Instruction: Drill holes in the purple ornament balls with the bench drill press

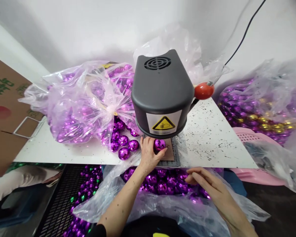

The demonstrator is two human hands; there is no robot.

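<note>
My left hand is closed around a shiny purple faceted ball, holding it on a brown plate beneath the dark grey head of a press. The press has a red knob at its right side. My right hand is open with fingers stretched out, over an open clear bag of purple balls in front of the table. Whether its fingertips touch the balls I cannot tell. Left of the press, several loose purple balls lie on the white table.
A tied bag of purple balls stands on the left of the table. Right are another bag and a pink basket. A black crate, a cardboard box and another person's sleeve are at left.
</note>
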